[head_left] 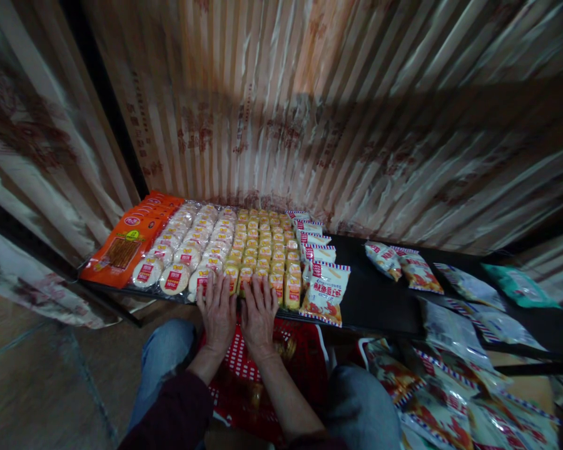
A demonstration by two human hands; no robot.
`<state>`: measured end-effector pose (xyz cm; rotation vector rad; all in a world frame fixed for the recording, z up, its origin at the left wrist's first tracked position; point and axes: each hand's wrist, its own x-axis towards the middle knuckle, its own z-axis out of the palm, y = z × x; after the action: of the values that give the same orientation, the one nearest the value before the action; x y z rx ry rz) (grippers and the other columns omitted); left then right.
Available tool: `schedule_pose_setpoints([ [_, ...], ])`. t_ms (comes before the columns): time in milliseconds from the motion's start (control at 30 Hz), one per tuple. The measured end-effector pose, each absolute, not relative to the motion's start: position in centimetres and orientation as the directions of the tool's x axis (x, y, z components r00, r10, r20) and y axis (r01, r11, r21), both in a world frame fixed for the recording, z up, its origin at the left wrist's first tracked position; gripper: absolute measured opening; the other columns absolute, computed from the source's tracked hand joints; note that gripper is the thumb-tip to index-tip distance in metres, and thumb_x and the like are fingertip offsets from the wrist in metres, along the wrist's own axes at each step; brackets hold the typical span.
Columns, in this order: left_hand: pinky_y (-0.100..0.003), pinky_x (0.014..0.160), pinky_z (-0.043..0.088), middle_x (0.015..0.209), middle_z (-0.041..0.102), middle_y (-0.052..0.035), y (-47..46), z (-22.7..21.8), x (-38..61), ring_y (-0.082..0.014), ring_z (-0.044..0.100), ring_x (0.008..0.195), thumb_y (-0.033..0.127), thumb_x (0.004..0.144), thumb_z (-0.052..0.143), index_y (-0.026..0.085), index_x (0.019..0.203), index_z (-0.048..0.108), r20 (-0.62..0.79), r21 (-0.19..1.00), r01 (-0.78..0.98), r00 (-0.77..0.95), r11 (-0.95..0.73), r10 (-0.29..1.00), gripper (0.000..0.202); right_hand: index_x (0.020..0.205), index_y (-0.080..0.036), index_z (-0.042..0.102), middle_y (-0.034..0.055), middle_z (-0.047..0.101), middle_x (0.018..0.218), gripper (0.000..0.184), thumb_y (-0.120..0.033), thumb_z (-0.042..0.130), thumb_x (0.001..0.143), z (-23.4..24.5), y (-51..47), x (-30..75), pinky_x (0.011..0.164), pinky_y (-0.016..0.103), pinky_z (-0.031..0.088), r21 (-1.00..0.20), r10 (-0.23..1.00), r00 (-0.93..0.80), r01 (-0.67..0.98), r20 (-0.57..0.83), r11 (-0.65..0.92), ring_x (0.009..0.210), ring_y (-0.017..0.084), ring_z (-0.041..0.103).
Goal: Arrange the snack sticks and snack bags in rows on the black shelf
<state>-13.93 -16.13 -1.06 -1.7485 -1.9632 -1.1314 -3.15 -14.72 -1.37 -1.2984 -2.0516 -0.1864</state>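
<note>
My left hand and my right hand lie side by side at the front edge of a low black shelf, fingers stretched out and flat. Their fingertips touch the front row of small yellow snack packs. Round white cracker packs fill the rows to the left. Orange packs line the far left end. A row of white and red bags stands to the right of the yellow packs. Nothing is held in either hand.
A red plastic basket sits between my knees below the shelf. Loose snack bags lie on the shelf's right part, and a heap of bags fills the lower right. Striped patterned wall covering backs the shelf.
</note>
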Motion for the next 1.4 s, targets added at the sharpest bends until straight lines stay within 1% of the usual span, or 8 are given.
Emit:
schedule_pose_setpoints([
  [133,-0.054,0.109,0.023,0.139,0.047,-0.0144,-15.9,-1.0,-13.8,-0.0281,0.033,0.136,0.021,0.088,0.046,0.016,0.13,0.049,0.657,0.382,0.923,-0.246,-0.034,0.713,0.043,0.136,-0.018,0.043,0.0104,0.04,0.146,0.047,-0.013,0.04,0.09,-1.5,-14.6,-3.1,0.11,0.051,0.02,-0.226,0.742,-0.265,0.843,0.615,0.489,0.143,0.025,0.014],
  [267,-0.054,0.11,0.022,0.139,0.047,-0.0152,-15.6,-1.1,-13.6,-0.0283,0.032,0.136,0.02,0.088,0.046,0.014,0.129,0.049,0.653,0.383,0.923,-0.251,-0.026,0.715,0.042,0.137,-0.018,0.042,0.0104,0.04,0.146,0.048,-0.013,0.04,0.09,-1.7,-14.5,-3.0,0.11,0.052,0.019,-0.231,0.743,-0.266,0.839,0.615,0.492,0.142,0.025,0.015],
  [500,-0.053,0.111,0.021,0.138,0.049,-0.0146,-15.1,-1.3,-13.5,-0.0271,0.032,0.137,0.02,0.088,0.045,0.014,0.13,0.049,0.673,0.399,0.915,-0.252,-0.054,0.695,0.043,0.139,-0.022,0.04,0.0087,0.04,0.146,0.051,-0.012,0.04,0.089,-1.7,-14.4,-3.0,0.109,0.051,0.02,-0.239,0.75,-0.254,0.844,0.611,0.48,0.141,0.024,0.018],
  [700,-0.052,0.111,0.022,0.141,0.044,-0.0162,-14.9,-1.5,-13.5,-0.0267,0.032,0.137,0.019,0.088,0.043,0.012,0.132,0.047,0.659,0.383,0.923,-0.246,-0.035,0.71,0.044,0.138,-0.022,0.042,0.0082,0.042,0.145,0.05,-0.012,0.041,0.088,-1.5,-14.4,-3.1,0.11,0.051,0.02,-0.241,0.75,-0.248,0.845,0.613,0.477,0.141,0.025,0.02],
  [867,-0.053,0.112,0.019,0.14,0.047,-0.0136,-14.6,-1.8,-13.5,-0.0256,0.031,0.137,0.019,0.089,0.043,0.016,0.133,0.046,0.665,0.411,0.91,-0.261,-0.051,0.7,0.045,0.139,-0.022,0.04,0.0089,0.041,0.145,0.053,-0.011,0.042,0.086,-1.3,-14.4,-3.2,0.11,0.051,0.02,-0.251,0.752,-0.238,0.845,0.615,0.472,0.141,0.025,0.021],
  [1000,-0.054,0.112,0.019,0.142,0.044,-0.0154,-14.3,-1.9,-13.3,-0.0269,0.028,0.138,0.02,0.088,0.044,0.016,0.133,0.047,0.656,0.438,0.898,-0.285,-0.045,0.699,0.045,0.139,-0.021,0.04,0.009,0.04,0.146,0.054,-0.012,0.042,0.086,-1.3,-14.2,-3.2,0.109,0.052,0.02,-0.243,0.756,-0.24,0.851,0.609,0.466,0.14,0.025,0.021],
  [1200,-0.054,0.111,0.021,0.141,0.044,-0.0162,-14.2,-2.0,-13.3,-0.0276,0.026,0.139,0.019,0.088,0.044,0.015,0.133,0.046,0.667,0.391,0.92,-0.26,-0.031,0.699,0.045,0.136,-0.019,0.044,0.01,0.04,0.145,0.051,-0.012,0.042,0.085,-1.4,-14.0,-3.1,0.11,0.052,0.019,-0.227,0.761,-0.249,0.859,0.6,0.46,0.14,0.026,0.021],
  [1400,-0.055,0.112,0.019,0.14,0.046,-0.0142,-14.2,-2.0,-13.3,-0.0265,0.027,0.139,0.019,0.088,0.046,0.018,0.134,0.046,0.676,0.408,0.912,-0.269,-0.045,0.686,0.046,0.138,-0.022,0.041,0.0082,0.041,0.145,0.055,-0.011,0.043,0.084,-1.2,-14.1,-3.1,0.11,0.052,0.018,-0.248,0.757,-0.241,0.847,0.608,0.469,0.14,0.026,0.023],
])
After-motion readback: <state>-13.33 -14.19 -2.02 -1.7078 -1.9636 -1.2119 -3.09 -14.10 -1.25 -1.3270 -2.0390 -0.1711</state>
